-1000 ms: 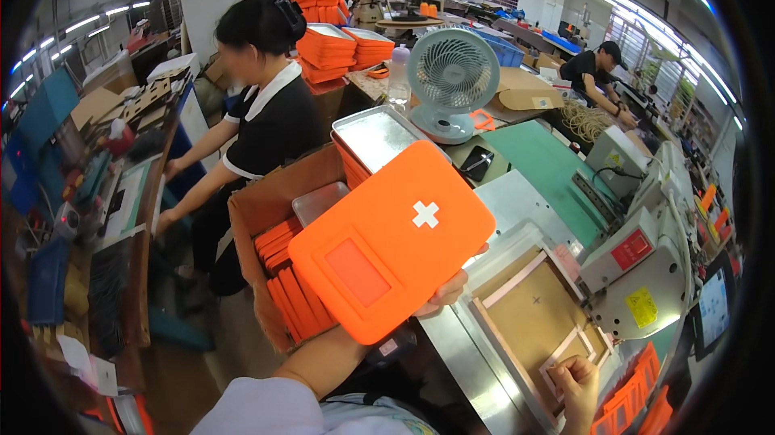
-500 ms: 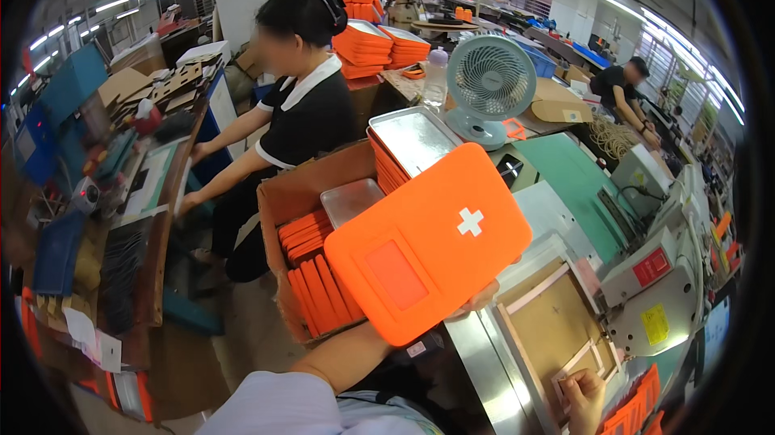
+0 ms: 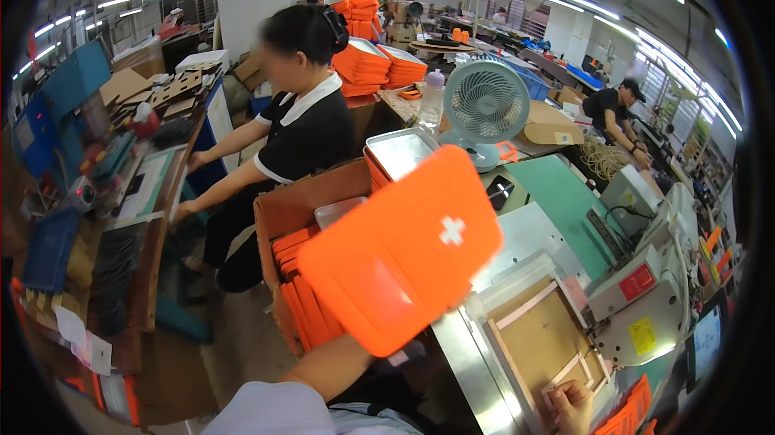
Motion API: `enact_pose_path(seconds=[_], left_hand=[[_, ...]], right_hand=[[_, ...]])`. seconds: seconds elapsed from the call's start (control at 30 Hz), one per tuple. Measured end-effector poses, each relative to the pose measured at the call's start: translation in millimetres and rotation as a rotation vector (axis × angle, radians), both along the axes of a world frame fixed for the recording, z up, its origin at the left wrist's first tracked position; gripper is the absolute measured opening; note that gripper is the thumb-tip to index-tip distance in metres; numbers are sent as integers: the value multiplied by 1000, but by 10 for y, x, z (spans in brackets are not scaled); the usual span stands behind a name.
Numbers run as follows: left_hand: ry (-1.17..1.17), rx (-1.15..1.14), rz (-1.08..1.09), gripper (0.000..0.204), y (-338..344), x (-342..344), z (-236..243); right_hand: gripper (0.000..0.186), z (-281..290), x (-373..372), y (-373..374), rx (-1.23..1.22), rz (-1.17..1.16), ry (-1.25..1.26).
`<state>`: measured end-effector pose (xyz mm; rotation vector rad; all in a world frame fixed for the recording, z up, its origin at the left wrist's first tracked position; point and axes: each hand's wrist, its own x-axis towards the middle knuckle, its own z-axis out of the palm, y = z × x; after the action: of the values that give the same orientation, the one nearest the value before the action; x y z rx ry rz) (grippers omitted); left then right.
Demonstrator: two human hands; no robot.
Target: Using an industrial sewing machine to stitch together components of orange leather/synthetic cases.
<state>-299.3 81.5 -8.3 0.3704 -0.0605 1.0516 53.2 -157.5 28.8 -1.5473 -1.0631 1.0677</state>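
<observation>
My left forearm (image 3: 327,370) reaches up behind a bright orange first-aid case panel (image 3: 404,249), raised and tilted above a cardboard box. The panel has rounded corners, a white cross and a recessed rectangle. My left hand supports it from behind, mostly hidden by it. At the lower right, my right hand (image 3: 571,403) is closed in a pinch at the corner of a small inner frame of pale strips (image 3: 580,372). That frame lies on a brown board (image 3: 537,326) edged with pale strips. Whatever is between the right fingertips is too small to make out.
The cardboard box (image 3: 291,201) holds stacked orange pieces and metal trays (image 3: 400,152). A fan (image 3: 487,100) stands behind it. At right a white machine (image 3: 638,306) overhangs the board. A seated person (image 3: 311,124) works at left; another person (image 3: 617,108) is farther right.
The orange panel has moved left and slightly tilted, with my left arm behind it. My right hand stays by the inner frame. The view has shifted a little.
</observation>
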Motion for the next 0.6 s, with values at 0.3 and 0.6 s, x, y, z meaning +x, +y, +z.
enact_pose_path(seconds=[0.3, 0.6], left_hand=[[1385, 80, 1297, 37, 828, -2128, -682], [2321, -29, 1021, 41, 1122, -1888, -1000]], right_hand=[[12, 212, -187, 37, -50, 9, 28], [12, 167, -170, 56, 20, -9, -20]])
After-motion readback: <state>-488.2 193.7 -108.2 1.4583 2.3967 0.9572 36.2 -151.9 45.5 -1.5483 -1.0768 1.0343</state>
